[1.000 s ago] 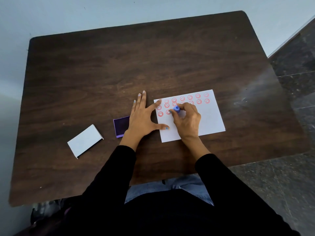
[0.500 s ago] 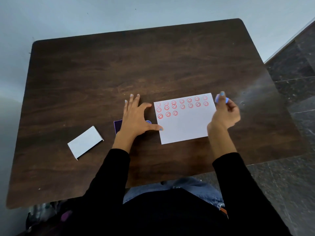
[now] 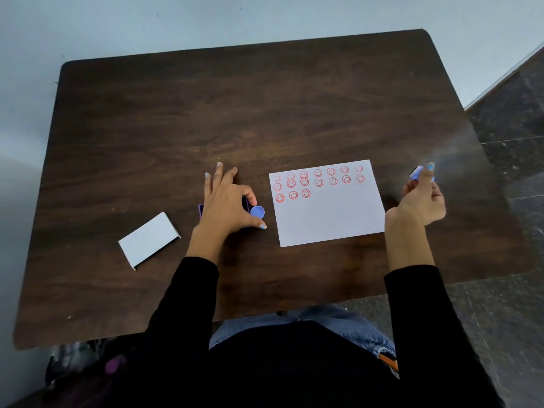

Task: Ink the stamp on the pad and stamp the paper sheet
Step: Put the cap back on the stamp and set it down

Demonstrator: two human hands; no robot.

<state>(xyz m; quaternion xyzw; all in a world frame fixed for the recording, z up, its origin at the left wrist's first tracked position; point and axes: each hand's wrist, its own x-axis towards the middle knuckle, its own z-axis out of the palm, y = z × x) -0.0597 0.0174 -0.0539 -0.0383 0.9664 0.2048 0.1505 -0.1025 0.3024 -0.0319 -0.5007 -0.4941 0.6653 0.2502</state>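
Note:
The white paper sheet (image 3: 329,216) lies on the table right of centre, with several red smiley prints in rows along its top. To the right of the sheet and above the table, my right hand (image 3: 421,198) pinches the small blue stamp (image 3: 415,172) in its fingertips. My left hand (image 3: 226,201) lies over the purple ink pad (image 3: 201,209) left of the sheet and hides most of it. Its thumb and index finger bracket the pad's right end. A round blue cap (image 3: 258,212) sits between those two fingers.
A white rectangular lid (image 3: 148,240) lies on the dark wooden table (image 3: 206,113) to the left of the pad. The table's front edge is near my lap. A dark tiled floor (image 3: 509,119) shows on the right.
My right hand lifted the stamp off the sheet's third row and carried it right, past the sheet's edge. My left hand slid left off the sheet onto the ink pad.

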